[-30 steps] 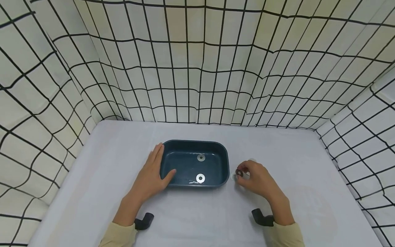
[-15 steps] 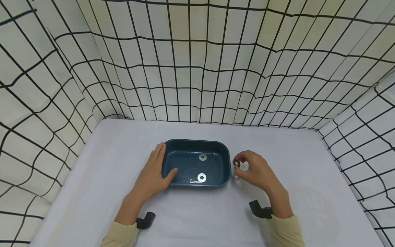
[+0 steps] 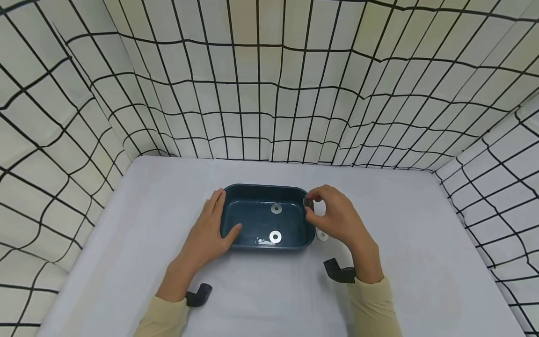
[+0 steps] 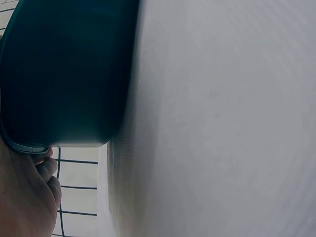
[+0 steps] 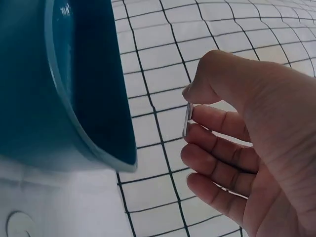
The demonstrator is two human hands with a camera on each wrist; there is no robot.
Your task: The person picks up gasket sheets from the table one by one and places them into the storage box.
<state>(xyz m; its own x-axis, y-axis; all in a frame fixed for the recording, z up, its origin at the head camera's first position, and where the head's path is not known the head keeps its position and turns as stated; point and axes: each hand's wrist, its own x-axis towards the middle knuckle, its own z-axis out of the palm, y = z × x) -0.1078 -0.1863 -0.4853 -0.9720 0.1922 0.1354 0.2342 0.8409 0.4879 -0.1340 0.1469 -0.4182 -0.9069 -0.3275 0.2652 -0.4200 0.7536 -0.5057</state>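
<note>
A dark blue rectangular tray (image 3: 268, 186) lies on the white table. At its left end my left hand (image 3: 207, 230) grips the wall, thumb over the rim and fingers along the outside; part of the fingers (image 4: 48, 180) shows in the left wrist view. My right hand (image 3: 334, 216) pinches a flat round washer (image 3: 308, 203) over the tray's right rim. Seen edge-on, this washer (image 5: 187, 122) sits between thumb and index finger, other fingers loosely bent. Inside the tray lie two washers, a rear one (image 3: 276, 208) and a front one (image 3: 275, 237).
Just outside the tray's right front corner, another pale washer (image 3: 322, 235) lies on the white tablecloth (image 3: 269, 295). Black netting (image 3: 258, 112) over pale cloth walls encloses the back and both sides. Dark angled wrist mounts (image 3: 339, 271) stick out by both sleeves.
My right hand has moved back and leftward with the pinched washer, from beside the tray to over its right rim. This uncovers the washer on the table. The left hand stays put.
</note>
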